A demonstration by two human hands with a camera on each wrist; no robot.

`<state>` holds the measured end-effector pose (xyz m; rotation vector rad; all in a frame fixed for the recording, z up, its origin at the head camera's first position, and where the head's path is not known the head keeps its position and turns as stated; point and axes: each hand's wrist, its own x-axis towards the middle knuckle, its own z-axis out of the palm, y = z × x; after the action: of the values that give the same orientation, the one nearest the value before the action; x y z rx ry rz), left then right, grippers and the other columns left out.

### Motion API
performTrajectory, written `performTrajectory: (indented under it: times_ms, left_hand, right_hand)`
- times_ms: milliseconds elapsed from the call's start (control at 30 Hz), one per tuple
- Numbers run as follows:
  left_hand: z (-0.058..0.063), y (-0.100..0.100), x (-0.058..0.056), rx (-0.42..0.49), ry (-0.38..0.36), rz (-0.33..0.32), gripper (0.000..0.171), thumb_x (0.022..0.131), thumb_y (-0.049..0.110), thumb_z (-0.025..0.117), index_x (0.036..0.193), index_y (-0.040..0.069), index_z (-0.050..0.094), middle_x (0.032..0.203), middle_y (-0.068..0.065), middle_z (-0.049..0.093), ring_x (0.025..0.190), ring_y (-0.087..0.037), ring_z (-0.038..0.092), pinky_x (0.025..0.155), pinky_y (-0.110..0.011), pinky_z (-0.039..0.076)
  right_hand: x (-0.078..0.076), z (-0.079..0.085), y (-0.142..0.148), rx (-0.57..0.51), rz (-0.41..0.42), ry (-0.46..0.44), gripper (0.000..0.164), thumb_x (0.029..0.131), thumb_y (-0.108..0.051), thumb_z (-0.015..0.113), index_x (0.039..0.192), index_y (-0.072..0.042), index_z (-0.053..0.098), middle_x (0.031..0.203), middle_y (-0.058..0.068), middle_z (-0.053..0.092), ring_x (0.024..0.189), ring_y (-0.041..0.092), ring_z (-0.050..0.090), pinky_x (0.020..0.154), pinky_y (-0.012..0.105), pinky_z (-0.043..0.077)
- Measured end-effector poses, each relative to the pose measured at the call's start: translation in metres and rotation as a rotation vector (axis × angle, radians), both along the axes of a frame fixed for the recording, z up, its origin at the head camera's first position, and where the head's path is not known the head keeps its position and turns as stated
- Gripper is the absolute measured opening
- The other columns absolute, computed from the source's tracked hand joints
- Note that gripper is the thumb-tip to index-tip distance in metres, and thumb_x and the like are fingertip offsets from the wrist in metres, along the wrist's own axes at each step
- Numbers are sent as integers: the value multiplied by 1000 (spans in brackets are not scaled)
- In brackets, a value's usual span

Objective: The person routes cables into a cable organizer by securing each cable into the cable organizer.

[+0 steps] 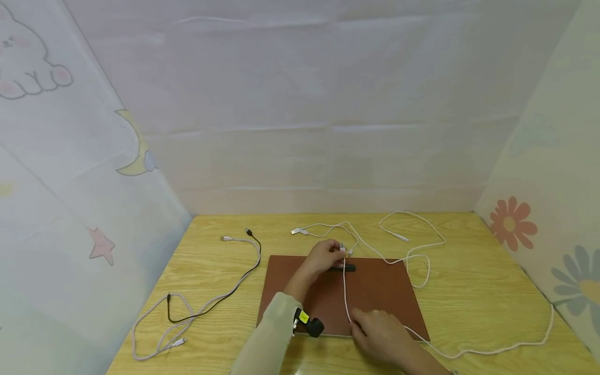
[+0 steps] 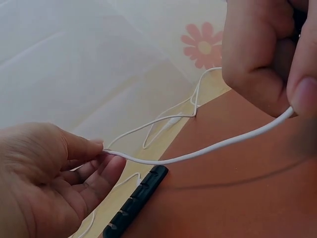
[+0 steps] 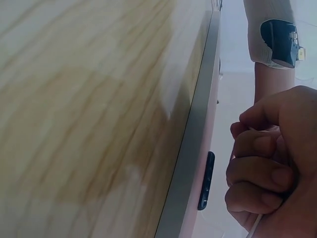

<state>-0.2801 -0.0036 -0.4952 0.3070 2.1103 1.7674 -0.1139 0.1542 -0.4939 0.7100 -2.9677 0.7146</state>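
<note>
Between both hands runs a white USB cable (image 1: 346, 297), lifted over a brown board (image 1: 384, 291). My left hand (image 1: 326, 255) pinches it near its USB plug (image 1: 342, 247), at the board's far edge. At the near edge my right hand (image 1: 382, 333) grips the cord with curled fingers, as the right wrist view also shows. The cord sags between the hands in the left wrist view. Below it a black slotted cable holder (image 2: 136, 201) lies on the board, partly covered by my left hand in the head view.
Behind the board lie more white cables (image 1: 370, 247) with small plugs. A grey-white cable (image 1: 220, 298) and a black cable (image 1: 244, 276) lie together on the left of the wooden table (image 1: 225, 328). The held cord's tail (image 1: 511, 346) loops right. Printed sheets (image 1: 319, 172) wall three sides.
</note>
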Motion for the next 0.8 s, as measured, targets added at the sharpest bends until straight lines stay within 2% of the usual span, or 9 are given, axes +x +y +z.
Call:
performTrajectory:
  times_ms: [133,300,533,800]
  left_hand:
    - [0,3,0,-13,-2,-14,21,101,11,63,116,-3,63,106,-19,71,87,-21,73,79,-32,60]
    - [-3,7,-4,-55,41,-21,17,100,9,64,113,-3,64,104,-20,72,83,-18,74,76,-30,60]
    - [-5,10,-9,-167,107,-19,17,98,11,68,113,3,67,95,-10,72,76,-13,73,74,-31,61]
    - [-4,13,-13,-246,137,-22,19,93,7,73,111,1,68,90,-3,68,73,-12,72,70,-28,60]
  right_hand:
    - [0,-1,1,1,-3,14,34,95,-17,66,71,-26,44,55,-16,33,48,0,32,42,23,28]
    - [-1,0,2,4,-9,-2,34,96,-17,66,71,-26,44,55,-15,33,48,0,32,42,24,28]
    - [-3,0,4,8,-2,-38,35,96,-17,65,70,-26,44,55,-14,35,47,1,34,42,24,28]
    - [-3,-2,6,2,15,-27,35,95,-15,64,70,-26,43,55,-15,34,47,1,32,42,24,27]
